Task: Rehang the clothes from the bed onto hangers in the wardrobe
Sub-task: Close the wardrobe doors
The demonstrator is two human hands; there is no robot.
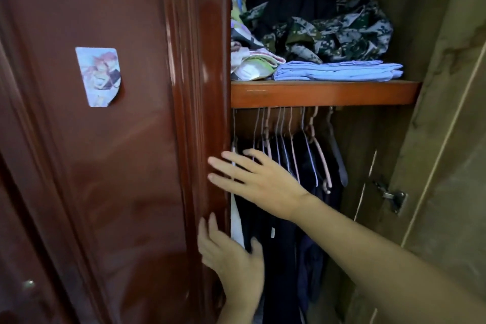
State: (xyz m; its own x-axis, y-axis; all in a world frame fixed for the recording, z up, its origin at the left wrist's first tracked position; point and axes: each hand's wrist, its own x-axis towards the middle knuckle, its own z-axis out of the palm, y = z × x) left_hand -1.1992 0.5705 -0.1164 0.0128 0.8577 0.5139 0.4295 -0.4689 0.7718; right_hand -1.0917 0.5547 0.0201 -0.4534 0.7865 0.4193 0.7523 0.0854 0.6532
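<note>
The closed wardrobe door point(105, 139) walls off the left half of the frame. Right of it the opening is narrow: the shelf point(323, 93) across the upper middle is heaped with folded clothes point(336, 71), little room above. Below it, packed hangers point(289, 144) and dark garments point(284, 244) fill the left and centre; free space remains at lower right, beside the open door point(447, 139)

2 hands point(259, 181) — 1 sticker point(98, 76), 1 shelf point(323, 93), 1 hinge point(391, 196).
</note>
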